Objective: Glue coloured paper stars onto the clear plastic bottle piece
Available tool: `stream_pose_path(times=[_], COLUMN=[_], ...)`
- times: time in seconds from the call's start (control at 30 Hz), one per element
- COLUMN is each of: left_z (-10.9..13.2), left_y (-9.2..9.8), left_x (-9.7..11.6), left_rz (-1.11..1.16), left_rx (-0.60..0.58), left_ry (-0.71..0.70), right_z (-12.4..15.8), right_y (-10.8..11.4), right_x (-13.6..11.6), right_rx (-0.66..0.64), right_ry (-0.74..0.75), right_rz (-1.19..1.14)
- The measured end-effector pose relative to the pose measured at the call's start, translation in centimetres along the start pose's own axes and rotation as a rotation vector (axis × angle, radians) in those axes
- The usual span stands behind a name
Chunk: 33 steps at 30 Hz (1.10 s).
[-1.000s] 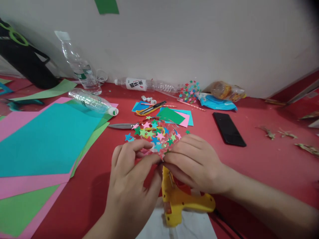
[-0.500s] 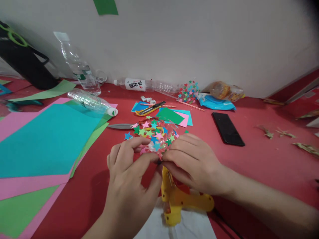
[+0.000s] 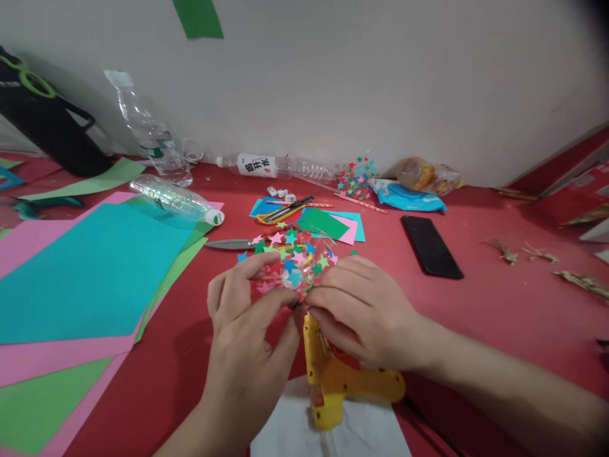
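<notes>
My left hand (image 3: 250, 330) and my right hand (image 3: 364, 311) meet at the middle, thumbs and forefingers pinched close together at the lower edge of a clear plastic piece covered in coloured paper stars (image 3: 294, 260). What lies between the fingertips is too small and hidden to name. Just below the fingertips, a yellow glue gun (image 3: 333, 379) rests on white paper (image 3: 285, 419), its nozzle end close to them. Scissors (image 3: 231, 244) lie behind my left hand, partly covered by the stars.
Blue, pink and green sheets (image 3: 95, 273) lie left, with a clear bottle (image 3: 174, 200) on them. A cutter (image 3: 284, 211) and small papers (image 3: 326, 222) are behind the stars. A black phone (image 3: 432, 246) lies right. Another star-covered piece (image 3: 358, 178) is near the wall.
The view has shifted slightly. My fingertips remain together, with the glue gun's nozzle end a little more exposed below them.
</notes>
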<state>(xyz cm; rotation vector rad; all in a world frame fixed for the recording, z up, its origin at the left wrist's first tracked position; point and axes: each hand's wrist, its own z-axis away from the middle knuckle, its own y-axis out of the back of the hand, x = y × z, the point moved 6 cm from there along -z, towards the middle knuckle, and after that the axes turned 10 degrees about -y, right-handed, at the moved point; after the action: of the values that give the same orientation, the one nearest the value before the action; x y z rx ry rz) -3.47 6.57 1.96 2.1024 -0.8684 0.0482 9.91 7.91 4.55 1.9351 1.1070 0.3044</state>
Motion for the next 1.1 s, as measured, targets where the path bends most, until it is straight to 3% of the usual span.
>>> stream_pose_path(times=[0.37,1.1], left_z=[-0.1,-0.1], left_y=[-0.2,-0.44], left_x=[-0.09,-0.04], left_rz=[0.019,0.003], left_rx=[0.02,0.049], left_ry=[0.023,-0.066], right_z=[0.21,0.09], right_y=[-0.15,0.09], right_x=[0.39,0.4], right_rx=[0.009,0.018], right_ry=[-0.006,-0.006], right_rz=[0.012,0.01])
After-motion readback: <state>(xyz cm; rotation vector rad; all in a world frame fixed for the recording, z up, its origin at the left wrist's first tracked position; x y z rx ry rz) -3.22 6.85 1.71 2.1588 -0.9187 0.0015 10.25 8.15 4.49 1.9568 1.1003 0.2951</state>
